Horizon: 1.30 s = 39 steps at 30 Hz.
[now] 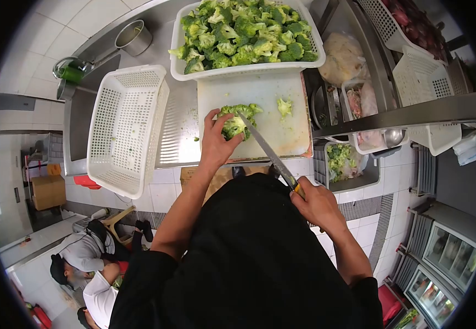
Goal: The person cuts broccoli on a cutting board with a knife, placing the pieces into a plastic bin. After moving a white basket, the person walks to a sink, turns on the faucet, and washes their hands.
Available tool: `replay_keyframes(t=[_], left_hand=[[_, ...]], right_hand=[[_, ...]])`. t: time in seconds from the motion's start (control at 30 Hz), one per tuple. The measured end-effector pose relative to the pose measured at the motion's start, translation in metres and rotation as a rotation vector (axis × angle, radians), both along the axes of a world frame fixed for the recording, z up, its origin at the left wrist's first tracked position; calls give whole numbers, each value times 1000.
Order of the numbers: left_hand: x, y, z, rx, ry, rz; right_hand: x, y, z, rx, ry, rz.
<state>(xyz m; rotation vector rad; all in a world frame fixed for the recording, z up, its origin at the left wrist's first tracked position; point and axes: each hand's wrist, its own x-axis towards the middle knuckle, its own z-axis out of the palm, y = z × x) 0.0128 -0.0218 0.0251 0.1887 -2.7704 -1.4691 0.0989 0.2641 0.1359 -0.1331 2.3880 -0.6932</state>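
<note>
On the white cutting board point(271, 129) my left hand point(216, 141) grips a head of broccoli point(232, 127), thumb and fingers round its near and left sides. My right hand point(319, 204) is wrapped round the yellow-and-black handle of a long kitchen knife point(271, 153). The blade slants up to the left, its tip right at the broccoli. A loose broccoli floret point(285, 107) lies to the right on the board, with small green crumbs about it. Behind the board stands a white basket point(249, 70) heaped with cut broccoli florets point(243, 33).
Left of the board, a white perforated basket point(128, 126) sits over the steel counter. A metal pot point(134, 37) stands behind it. To the right are a steel shelf rail point(402, 116) and a bin of green trimmings point(341, 163). Two people point(87, 252) crouch at lower left.
</note>
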Motion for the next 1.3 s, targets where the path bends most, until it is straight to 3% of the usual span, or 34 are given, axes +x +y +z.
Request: replay_keyframes(t=[0.2,0.27,0.57,0.8,0.87,0.93,1.0,1.07,1.23,1.3], left_hand=[[-3,-3,-12,-113,113,1],[-7,-5,-10,32,-7,72],[-6,-11,-25,91,14,167],[11,-24,-40,166,72,98],[19,-40,-58,494,166,143],[24,-60,-46,437,98,136],[32,-73,-42,142,61,91],[37,-75,-49,110,110,61],[33,-42,-33,27,133,51],[22,-38,-36,49,99,49]], right_hand=[[-26,-26,-17,7,106,80],[-43,-38,-23,0,138,90],[-94,-85,-49,-16,207,185],[-90,-116,-114,3,223,152],[-89,-109,-116,-1,217,134],[-99,-95,-114,-43,240,151],[-100,-81,-108,-9,238,145],[-99,-65,-99,75,251,98],[-63,-31,-64,-12,293,110],[-48,-27,-42,-16,171,95]])
